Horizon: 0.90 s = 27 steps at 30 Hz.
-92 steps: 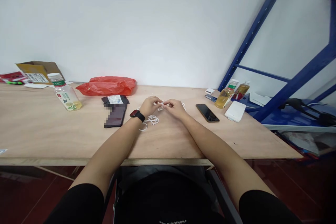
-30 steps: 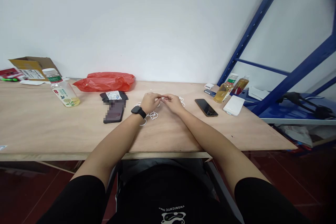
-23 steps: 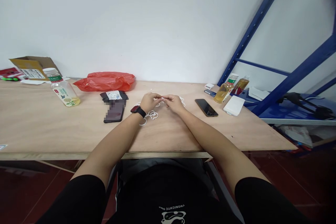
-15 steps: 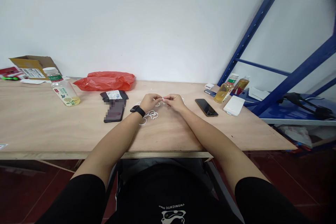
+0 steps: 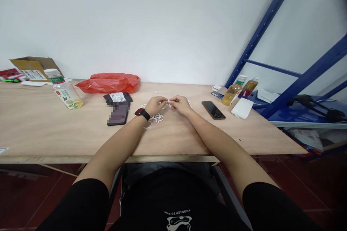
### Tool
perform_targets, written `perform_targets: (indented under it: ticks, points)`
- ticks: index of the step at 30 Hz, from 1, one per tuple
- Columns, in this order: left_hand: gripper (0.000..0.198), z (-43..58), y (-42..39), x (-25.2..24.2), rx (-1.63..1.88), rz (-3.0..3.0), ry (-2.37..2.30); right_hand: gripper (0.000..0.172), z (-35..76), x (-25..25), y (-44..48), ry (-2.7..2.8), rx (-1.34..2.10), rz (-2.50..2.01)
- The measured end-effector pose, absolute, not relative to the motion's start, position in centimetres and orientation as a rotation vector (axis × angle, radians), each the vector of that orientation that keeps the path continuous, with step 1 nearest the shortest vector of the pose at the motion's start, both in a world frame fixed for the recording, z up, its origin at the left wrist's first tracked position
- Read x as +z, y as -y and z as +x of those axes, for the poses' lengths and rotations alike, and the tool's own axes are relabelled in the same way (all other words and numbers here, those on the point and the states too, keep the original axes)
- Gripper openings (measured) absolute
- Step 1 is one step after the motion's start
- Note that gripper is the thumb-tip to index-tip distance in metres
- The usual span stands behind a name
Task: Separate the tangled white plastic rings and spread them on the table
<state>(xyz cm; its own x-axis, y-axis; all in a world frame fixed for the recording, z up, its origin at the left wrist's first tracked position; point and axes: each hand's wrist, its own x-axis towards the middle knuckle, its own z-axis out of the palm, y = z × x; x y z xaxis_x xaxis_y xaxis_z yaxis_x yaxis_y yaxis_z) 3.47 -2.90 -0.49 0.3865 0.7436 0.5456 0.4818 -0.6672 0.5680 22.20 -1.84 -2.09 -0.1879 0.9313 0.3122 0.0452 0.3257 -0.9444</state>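
My left hand [image 5: 155, 105], with a black watch [image 5: 142, 114] on its wrist, has its fingertips closed in a pinch near the middle of the table. My right hand [image 5: 181, 104] meets it fingertip to fingertip, also pinched. Between them is a small white piece [image 5: 170, 104], mostly covered by the fingers; its exact kind is too small to make out. Thin white loops [image 5: 157, 118], rings or cord, lie on the wood just below my left hand. Another white loop [image 5: 189, 103] shows past my right hand.
Left on the table [image 5: 67, 133] are a black phone-like item [image 5: 119, 112], a red plastic bag [image 5: 110, 83], a drink bottle [image 5: 66, 94] and a cardboard box [image 5: 36, 68]. To the right lie a phone [image 5: 213, 110], another bottle [image 5: 233, 92], a white case [image 5: 242, 108] and a blue metal frame [image 5: 298, 83].
The fingertips have shifted slightly around the small white piece, and a little more of it shows. The watch face now looks red instead of dark. Both arms stay in place.
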Motion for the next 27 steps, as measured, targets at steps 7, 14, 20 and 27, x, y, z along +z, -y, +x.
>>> perform_targets:
  ticks: [7,14,20,27]
  points:
    - [0.021,3.5,3.3,0.0,1.103,2.425,-1.098,0.043,22.4,-2.0,2.0,1.609,1.073,-0.908]
    - [0.026,3.6,2.9,-0.3,1.212,2.320,-1.160,0.033,22.0,-1.8,1.9,1.681,0.909,-0.925]
    - [0.022,2.7,1.7,-1.8,0.975,2.511,-1.484,0.019,23.9,-1.7,1.5,2.007,0.167,-1.159]
    - [0.022,1.9,1.1,-2.9,0.681,2.502,-1.765,0.022,24.7,-1.9,1.6,2.147,-0.011,-1.281]
